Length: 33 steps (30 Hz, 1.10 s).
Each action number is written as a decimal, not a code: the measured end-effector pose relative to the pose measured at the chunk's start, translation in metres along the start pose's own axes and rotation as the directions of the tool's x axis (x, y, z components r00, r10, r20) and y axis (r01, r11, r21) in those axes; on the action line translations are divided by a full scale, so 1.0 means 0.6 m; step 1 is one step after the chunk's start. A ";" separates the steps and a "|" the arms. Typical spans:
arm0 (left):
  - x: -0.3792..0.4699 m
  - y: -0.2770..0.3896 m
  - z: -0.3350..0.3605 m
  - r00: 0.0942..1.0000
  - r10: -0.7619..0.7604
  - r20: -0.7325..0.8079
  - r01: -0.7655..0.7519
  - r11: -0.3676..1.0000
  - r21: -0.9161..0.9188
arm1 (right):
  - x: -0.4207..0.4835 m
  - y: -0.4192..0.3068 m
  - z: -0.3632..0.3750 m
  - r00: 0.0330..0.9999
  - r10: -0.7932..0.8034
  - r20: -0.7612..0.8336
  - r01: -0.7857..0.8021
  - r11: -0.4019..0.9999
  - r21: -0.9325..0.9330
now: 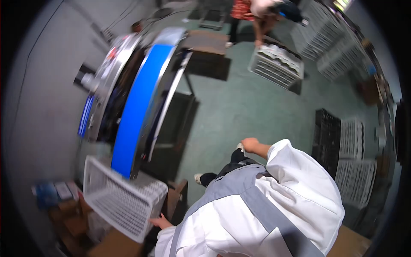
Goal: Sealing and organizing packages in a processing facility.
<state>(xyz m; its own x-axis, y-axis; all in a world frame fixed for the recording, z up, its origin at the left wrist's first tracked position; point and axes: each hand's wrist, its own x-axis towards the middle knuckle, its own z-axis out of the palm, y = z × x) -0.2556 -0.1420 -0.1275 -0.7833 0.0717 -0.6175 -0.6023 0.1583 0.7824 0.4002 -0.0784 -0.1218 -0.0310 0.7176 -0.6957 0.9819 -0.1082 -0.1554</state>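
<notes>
My left hand (160, 221) is at the outer side of a white plastic crate (151, 196), its fingers touching the wall near the rim. Whether they grip it is not plain. No contents show inside this perforated crate, which sits by the near end of a blue conveyor belt (138, 112). My right hand (250, 144) hangs low before my body, over the green floor (224, 119). Its fingers are curled in, and nothing shows in them.
Another person (263, 13) bends over a filled white crate (279, 70) on the floor. Tall stacks of crates (324, 32) stand far right. A black crate (326, 138) and white crates (354, 180) are at right. Cardboard boxes (74, 221) lie lower left.
</notes>
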 end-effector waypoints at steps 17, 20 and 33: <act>-0.713 -0.533 0.570 0.471 -0.600 0.647 -0.614 0.304 0.729 | -0.061 0.654 0.117 0.825 0.559 0.079 -0.448 0.562 0.695; -0.767 -0.597 0.636 0.493 -0.618 0.612 -0.616 0.248 0.747 | -0.004 0.754 0.030 0.813 0.582 0.025 -0.395 0.519 0.758; -1.216 -0.998 0.837 0.426 -0.761 0.489 -0.807 -0.076 0.585 | 0.230 1.465 -0.218 0.806 0.586 0.085 -0.570 0.729 0.380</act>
<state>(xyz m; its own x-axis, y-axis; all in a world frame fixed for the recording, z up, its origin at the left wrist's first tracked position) 0.7541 0.2053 -0.1859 0.1999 0.3918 -0.8981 0.7682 0.5063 0.3919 1.2834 0.0158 -0.2627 0.5340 0.4565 -0.7117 0.6621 -0.7492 0.0163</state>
